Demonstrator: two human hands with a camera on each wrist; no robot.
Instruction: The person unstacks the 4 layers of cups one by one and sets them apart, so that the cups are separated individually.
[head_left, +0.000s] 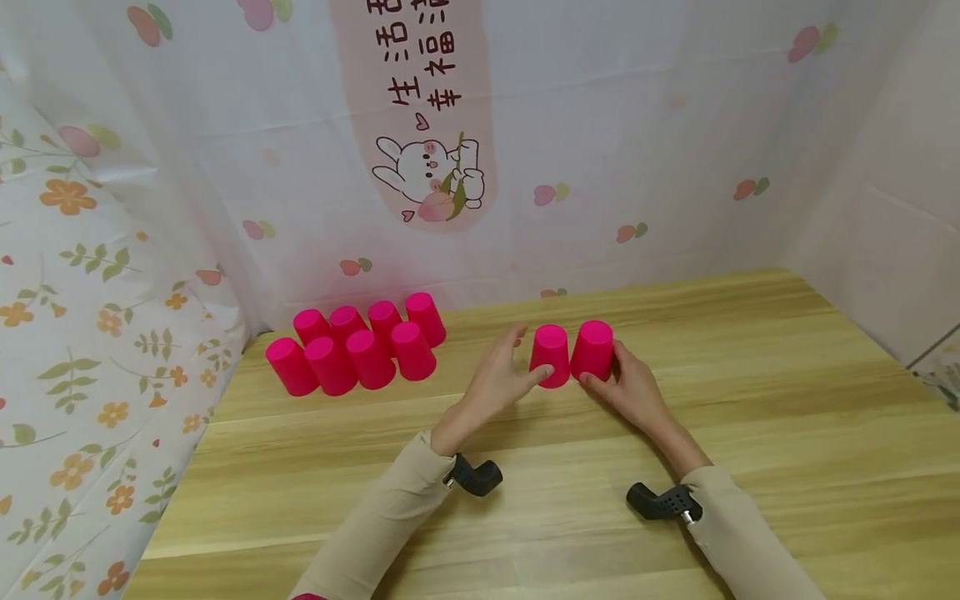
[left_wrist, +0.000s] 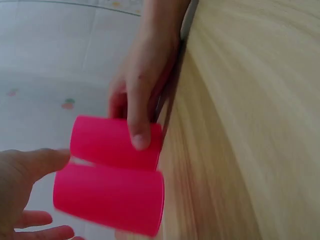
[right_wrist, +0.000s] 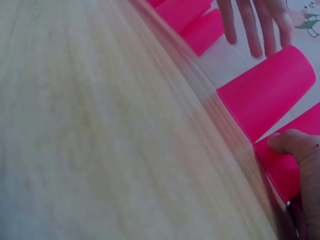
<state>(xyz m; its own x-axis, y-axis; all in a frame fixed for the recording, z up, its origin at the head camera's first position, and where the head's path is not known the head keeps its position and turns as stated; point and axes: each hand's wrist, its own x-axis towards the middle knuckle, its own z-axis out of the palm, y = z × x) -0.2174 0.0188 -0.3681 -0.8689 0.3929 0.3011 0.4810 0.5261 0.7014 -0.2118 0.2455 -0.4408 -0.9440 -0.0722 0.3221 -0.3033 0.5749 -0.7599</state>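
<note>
Two pink cups stand upside down side by side on the wooden table. My right hand (head_left: 633,387) grips the right pink cup (head_left: 595,350), thumb on its near side; the right wrist view shows that thumb (right_wrist: 290,142) pressed to the wall. Just left of the left pink cup (head_left: 552,354) is my left hand (head_left: 495,375). Its thumb lies in front of that cup, and its fingers are spread and fairly straight. Seen from the left wrist, the left cup (left_wrist: 110,197) stands between the left hand (left_wrist: 20,185) and the other cup. Whether the left thumb touches it, I cannot tell.
Several more pink cups (head_left: 371,358) stand upside down in two rows at the back left of the table (head_left: 540,517). Behind the table hangs a white printed cloth (head_left: 600,150), and a flowered cloth (head_left: 97,333) covers the left side.
</note>
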